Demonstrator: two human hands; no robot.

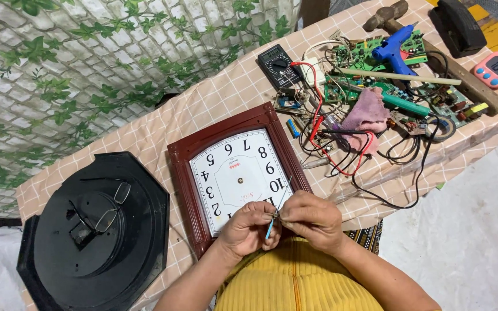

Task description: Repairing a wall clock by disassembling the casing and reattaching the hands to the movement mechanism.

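Both hands meet close to the body, fingers pinched shut: the left hand (248, 228) and the right hand (312, 219) together grip thin clock hands (279, 206), a slim metal one and a blue one, between their fingertips. Just beyond the hands a square wall clock (234, 173) with a dark red frame and white face lies flat on the counter (214, 98). To the left of the left hand sits a black clock back (96, 236) with eyeglasses (108, 207) on it. Well beyond the right hand lie circuit boards (376, 69), a multimeter (279, 66), a blue glue gun (393, 49) and a pink cloth (367, 112).
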